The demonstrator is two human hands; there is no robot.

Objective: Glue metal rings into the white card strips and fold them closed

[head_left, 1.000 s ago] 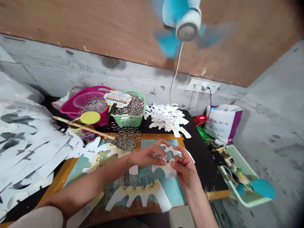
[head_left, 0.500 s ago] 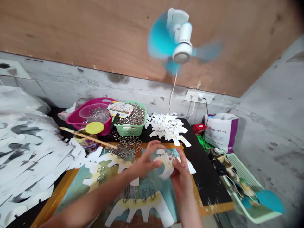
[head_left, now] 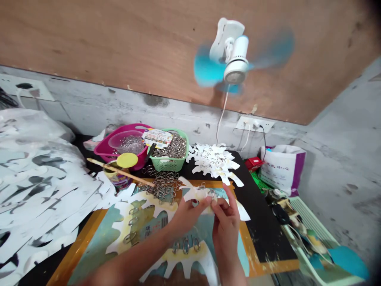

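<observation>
Between my left hand [head_left: 189,214] and my right hand [head_left: 225,222] is a white cut-out piece [head_left: 193,194] with curved prongs and metal rings along it. The fingers of both hands pinch it close together, near a metal ring [head_left: 211,193]. Below them on the blue board [head_left: 98,234] lies another white cut-out [head_left: 205,258], with several oval rings standing along its yellowish edge. More such pieces [head_left: 117,238] lie to the left on the board. Loose oval metal rings [head_left: 165,184] are heaped just beyond my left hand.
Behind stand a pink basket [head_left: 102,150] and a green basket [head_left: 171,164] of metal rings. A stick [head_left: 119,171] lies across a jar [head_left: 119,182]. Finished-looking white pieces [head_left: 212,159] are piled behind. White sheets [head_left: 44,186] fill the left; a fan [head_left: 236,65] spins above.
My left hand has moved in towards my right, and its spread fingers now pinch the white cut-out. The piece has turned, its prongs now pointing up to the left. The view has shifted slightly.
</observation>
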